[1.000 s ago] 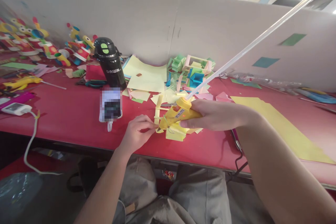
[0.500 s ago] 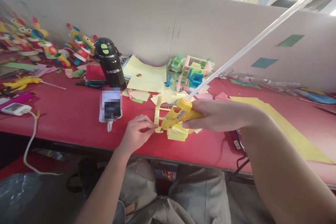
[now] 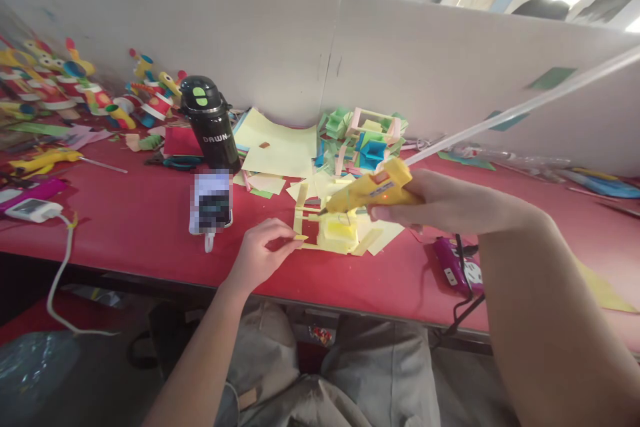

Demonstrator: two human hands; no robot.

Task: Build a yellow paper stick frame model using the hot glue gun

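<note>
Two bare hands at work over the red-covered bench (image 3: 125, 213), centre of the frame. Right hand (image 3: 430, 203) wrapped around a yellow plastic hot-glue gun (image 3: 373, 190), fingers clamped on its grip, clear glue stick (image 3: 525, 103) trailing off toward the upper right. Half a second ago nozzle down on the paper; now lifted and swung to the right, tip hovering just above the work, no longer touching. Probably a bead just laid and the gun drawn clear. Left hand (image 3: 257, 257) lower centre, fingers pinched together on the left end of the pale yellow folded-paper frame (image 3: 333, 233), flat on the bench just right of that hand and under the gun's tip.

Near edge of the bench just below the left hand, little margin there. Open red surface to the left of the frame, bounded by a white phone with a blurred screen (image 3: 211, 203) and a black insulated bottle (image 3: 209, 121) behind it. To the right, a purple power strip (image 3: 453, 267) with its cord close under the right forearm. Behind, a heap of coloured paper pieces (image 3: 367, 137) against the white partition (image 3: 280, 33).
</note>
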